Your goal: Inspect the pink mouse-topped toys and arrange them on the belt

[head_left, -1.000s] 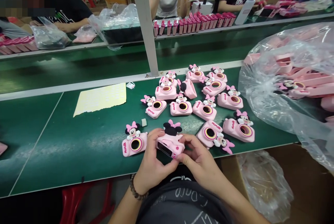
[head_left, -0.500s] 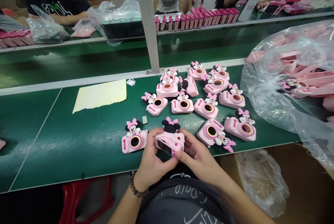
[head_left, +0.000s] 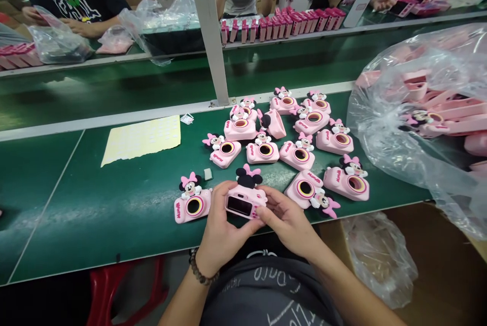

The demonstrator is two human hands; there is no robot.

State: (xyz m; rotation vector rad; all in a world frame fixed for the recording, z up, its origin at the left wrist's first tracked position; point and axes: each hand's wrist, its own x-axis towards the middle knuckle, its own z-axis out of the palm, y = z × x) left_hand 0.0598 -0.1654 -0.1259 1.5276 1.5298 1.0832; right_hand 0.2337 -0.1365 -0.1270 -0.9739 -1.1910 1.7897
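Observation:
Between both my hands, over the bench's near edge, is a pink toy camera with black mouse ears and a pink bow on top. Its back faces me, showing a dark screen and small buttons. My left hand is closed round its left side. On the right side, my right hand grips it, thumb over the buttons. Just left of my left hand lies another pink camera, lens up. Beyond my hands, several more pink cameras lie on the green bench, one camera case tipped on its side.
A clear plastic bag of pink cases bulges at the right. Left lie a torn yellow sheet and a small grey-green block. A white post rises at the back. Co-workers sit behind a row of pink pieces.
The held camera has turned so its back and screen face me more squarely. Both hands still grip it. The view has shifted slightly.

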